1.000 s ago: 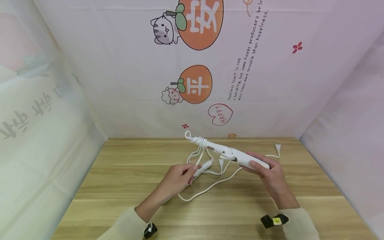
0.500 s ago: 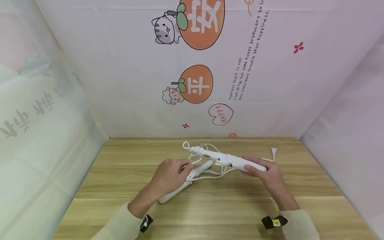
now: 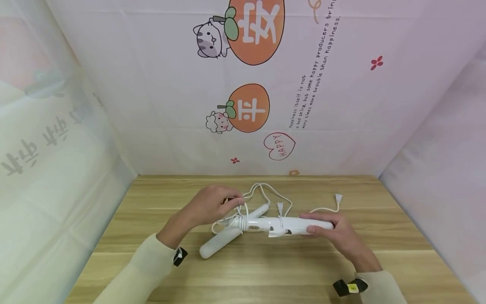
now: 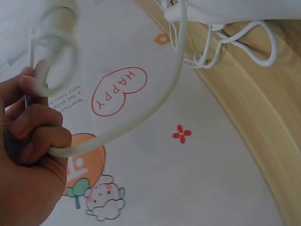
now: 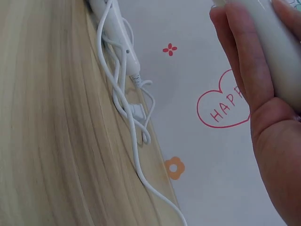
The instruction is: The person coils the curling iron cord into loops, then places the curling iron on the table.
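Note:
In the head view, my right hand (image 3: 336, 232) grips the smooth right end of a white hair straightener (image 3: 298, 226), its thumb along the near side. White cord (image 3: 244, 223) is wound round the straightener's left end. My left hand (image 3: 214, 205) pinches a stretch of this cord (image 4: 129, 128) above that end, and a loop curves away from its curled fingers in the left wrist view. A second white straightener (image 3: 218, 245) lies slanted on the table, partly hidden behind the held one. In the right wrist view, fingers (image 5: 249, 61) wrap the pale body.
The wooden table (image 3: 265, 270) meets a printed cloth wall (image 3: 171, 126) at the back. Loose cord (image 3: 279, 192) loops behind the straighteners. One white plug (image 3: 280, 207) shows behind the held straightener, another plug (image 3: 338, 197) to the right. Cloth also hangs at both sides.
The held straightener has come down toward the near side and turned nearly level, overlapping the second one. My left hand has moved left, then upward, pulling cord round the straightener's end.

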`<state>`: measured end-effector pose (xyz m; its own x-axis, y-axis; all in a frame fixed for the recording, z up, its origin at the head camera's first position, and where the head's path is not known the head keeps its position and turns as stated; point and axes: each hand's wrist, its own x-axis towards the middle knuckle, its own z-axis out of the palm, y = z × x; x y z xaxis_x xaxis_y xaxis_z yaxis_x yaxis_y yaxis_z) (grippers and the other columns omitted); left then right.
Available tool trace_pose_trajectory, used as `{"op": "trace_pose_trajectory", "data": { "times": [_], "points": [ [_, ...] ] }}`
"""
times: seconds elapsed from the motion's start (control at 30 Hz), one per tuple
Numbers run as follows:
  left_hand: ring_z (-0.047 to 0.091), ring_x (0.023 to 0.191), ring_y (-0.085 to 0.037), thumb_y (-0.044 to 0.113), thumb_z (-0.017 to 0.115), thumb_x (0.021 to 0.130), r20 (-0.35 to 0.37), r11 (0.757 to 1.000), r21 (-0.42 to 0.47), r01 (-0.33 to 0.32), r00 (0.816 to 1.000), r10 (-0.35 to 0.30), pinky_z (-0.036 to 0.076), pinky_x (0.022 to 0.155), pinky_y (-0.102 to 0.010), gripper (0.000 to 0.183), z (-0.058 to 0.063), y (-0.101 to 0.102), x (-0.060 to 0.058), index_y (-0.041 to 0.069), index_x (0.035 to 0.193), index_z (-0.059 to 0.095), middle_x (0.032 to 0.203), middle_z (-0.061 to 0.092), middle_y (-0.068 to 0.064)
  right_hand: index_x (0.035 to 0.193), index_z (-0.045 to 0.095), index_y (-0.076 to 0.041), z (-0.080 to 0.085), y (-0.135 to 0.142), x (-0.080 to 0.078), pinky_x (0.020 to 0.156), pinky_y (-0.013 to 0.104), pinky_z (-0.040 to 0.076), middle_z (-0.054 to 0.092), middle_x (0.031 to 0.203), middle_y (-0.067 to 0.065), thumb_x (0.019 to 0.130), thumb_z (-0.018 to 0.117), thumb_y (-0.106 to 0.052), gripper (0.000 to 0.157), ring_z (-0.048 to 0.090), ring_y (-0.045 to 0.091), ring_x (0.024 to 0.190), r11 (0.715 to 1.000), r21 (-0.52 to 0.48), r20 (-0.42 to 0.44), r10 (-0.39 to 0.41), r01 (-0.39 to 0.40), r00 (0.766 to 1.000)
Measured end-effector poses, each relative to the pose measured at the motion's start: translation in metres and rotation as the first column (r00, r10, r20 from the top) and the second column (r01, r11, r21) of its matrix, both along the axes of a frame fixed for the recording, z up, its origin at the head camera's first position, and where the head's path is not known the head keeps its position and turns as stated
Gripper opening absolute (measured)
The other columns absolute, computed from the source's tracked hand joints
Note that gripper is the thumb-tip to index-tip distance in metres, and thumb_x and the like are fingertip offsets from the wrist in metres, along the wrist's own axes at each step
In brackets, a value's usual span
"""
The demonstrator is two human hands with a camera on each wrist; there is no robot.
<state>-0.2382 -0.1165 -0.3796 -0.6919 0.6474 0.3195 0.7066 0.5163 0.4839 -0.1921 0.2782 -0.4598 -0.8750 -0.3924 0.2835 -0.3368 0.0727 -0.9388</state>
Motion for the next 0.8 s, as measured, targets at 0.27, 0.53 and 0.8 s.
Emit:
{"op": "trace_pose_trajectory", "data": {
  "times": [0.27,0.53,0.8],
  "points": [
    [0.049,0.066,-0.006,0.022,0.065,0.111,0.361,0.982,0.166,0.093,0.921,-0.149,0.044,0.064,-0.023,0.018,-0.011,-0.003,-0.014,0.017,0.1,0.079,0.073,0.058,0.005,0.135,0.072,0.007,-0.002,0.003,0.001,0.084,0.049,0.067,0.074,0.133,0.003,0.1,0.057,0.02,0.04,0.074,0.019,0.113,0.978,-0.139,-0.022,0.152,-0.154,0.988],
    [0.053,0.078,-0.011,0.02,0.057,0.115,0.474,0.949,0.285,0.133,0.841,-0.261,0.046,0.069,-0.022,0.028,-0.034,-0.003,-0.022,0.007,0.113,0.082,0.088,0.065,-0.003,0.139,0.071,0.002,0.0,0.006,-0.002,0.09,0.044,0.067,0.074,0.139,0.007,0.104,0.05,0.02,0.045,0.072,0.02,0.117,0.945,-0.251,-0.02,0.21,-0.209,0.977],
    [0.043,0.057,-0.009,0.007,0.05,0.113,0.555,0.942,0.336,0.013,0.805,-0.209,0.035,0.053,-0.02,0.026,-0.053,0.011,-0.01,-0.001,0.108,0.074,0.073,0.061,-0.01,0.14,0.071,0.001,0.003,0.003,-0.004,0.093,0.042,0.066,0.075,0.14,0.007,0.104,0.049,0.02,0.047,0.071,0.019,0.122,0.946,-0.288,-0.043,0.144,-0.15,0.989]
  ]
}}
